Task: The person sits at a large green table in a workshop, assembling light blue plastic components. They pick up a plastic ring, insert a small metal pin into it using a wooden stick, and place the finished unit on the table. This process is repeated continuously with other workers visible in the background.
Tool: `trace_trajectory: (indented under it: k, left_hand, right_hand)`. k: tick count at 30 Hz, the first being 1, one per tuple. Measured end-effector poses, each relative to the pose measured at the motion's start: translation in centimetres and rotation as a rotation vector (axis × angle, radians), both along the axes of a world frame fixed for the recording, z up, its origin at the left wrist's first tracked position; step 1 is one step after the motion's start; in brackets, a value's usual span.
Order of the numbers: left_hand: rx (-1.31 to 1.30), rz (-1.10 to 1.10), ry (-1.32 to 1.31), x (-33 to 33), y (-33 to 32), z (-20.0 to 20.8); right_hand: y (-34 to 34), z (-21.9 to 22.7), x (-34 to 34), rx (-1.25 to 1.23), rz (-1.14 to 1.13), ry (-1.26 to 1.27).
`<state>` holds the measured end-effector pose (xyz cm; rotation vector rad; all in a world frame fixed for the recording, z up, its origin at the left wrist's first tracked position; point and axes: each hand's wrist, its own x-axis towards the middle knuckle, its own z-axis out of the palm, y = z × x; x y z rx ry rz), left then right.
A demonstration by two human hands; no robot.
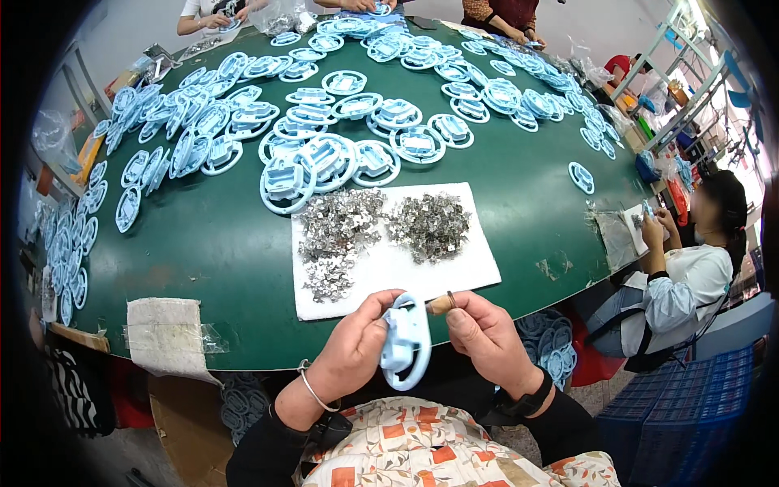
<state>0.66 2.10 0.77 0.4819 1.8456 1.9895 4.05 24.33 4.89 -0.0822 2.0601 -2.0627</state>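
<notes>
Just off the table's near edge, my left hand grips a light blue plastic ring-shaped part with a boxy block in its middle. The part is tilted on edge. My right hand is closed at its right side, thumb against a forefinger that wears a tan cover with a dark band. That fingertip comes close to the ring's upper rim; anything small in the pinch is too hidden to make out. Beyond my hands, a white sheet carries small metal clips in two piles, one on the left and one on the right.
Many more blue ring parts lie heaped over the green table. A taped cloth pad is at the near left edge. Co-workers sit around the table, one person at the right. Blue parts also fill a space below the edge.
</notes>
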Motion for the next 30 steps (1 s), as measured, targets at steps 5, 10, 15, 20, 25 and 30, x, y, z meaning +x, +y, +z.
trace_trajectory:
  k: [5,10,15,20,25,30]
  left_hand:
    - [0.712,-0.081,-0.616,0.1,-0.3,-0.8]
    - [0.668,-0.073,-0.523,0.4,-0.2,-1.4]
    - [0.573,-0.056,-0.535,0.5,0.1,0.0]
    - [0.451,0.054,-0.423,0.3,0.8,-1.7]
    - [0.318,0.237,-0.295,1.2,2.4,-2.0]
    - [0.148,0.160,-0.224,1.7,2.1,-1.2]
  right_hand:
    - [-1.8,0.1,-0.1,0.199,0.035,0.278]
    - [-2.8,-1.4,-0.2,0.159,0.109,0.304]
    - [-3.0,-1.5,0.1,0.319,0.139,0.430]
    - [-2.7,-2.3,0.3,0.196,0.158,0.353]
    - [-0.8,-0.7,1.4,0.084,0.143,0.224]
    - [0.8,-0.3,2.1,0.155,-0.048,0.154]
